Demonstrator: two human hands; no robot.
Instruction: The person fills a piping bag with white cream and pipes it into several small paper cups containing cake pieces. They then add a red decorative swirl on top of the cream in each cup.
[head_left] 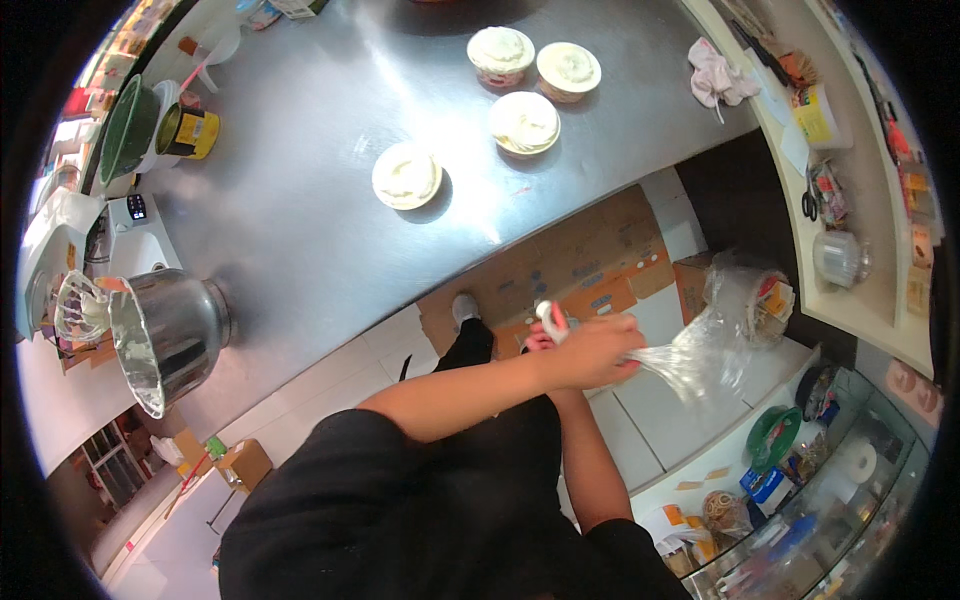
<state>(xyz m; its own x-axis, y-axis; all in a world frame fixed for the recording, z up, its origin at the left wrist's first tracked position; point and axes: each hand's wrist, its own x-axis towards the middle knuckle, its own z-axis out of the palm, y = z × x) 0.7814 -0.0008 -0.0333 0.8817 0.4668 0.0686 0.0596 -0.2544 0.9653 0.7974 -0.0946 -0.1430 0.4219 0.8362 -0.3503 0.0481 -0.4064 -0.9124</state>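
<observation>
Taking the mixing bowl (172,335) as our landmark, we have the clear piping bag (690,362) well to its right, held in the air past the edge of the steel surface (310,265). Our left hand (602,352) is closed round the gathered plastic, with the loose tail flaring out to the right. Our right hand (546,335) is mostly hidden behind the left wrist; its fingers curl round the bag's white end, though we cannot tell how tightly.

As for progress, four tubs (407,176) stand on the surface, to the right of the bowl and farther from us — each topped with swirled white cream, so we judge those four done. The bowl has cream smeared on its rim, and a creamy whisk (82,308) sits just left of it. The bag seems to hold little — perhaps only what fills its end — and whether more tubs are left, we cannot tell.
</observation>
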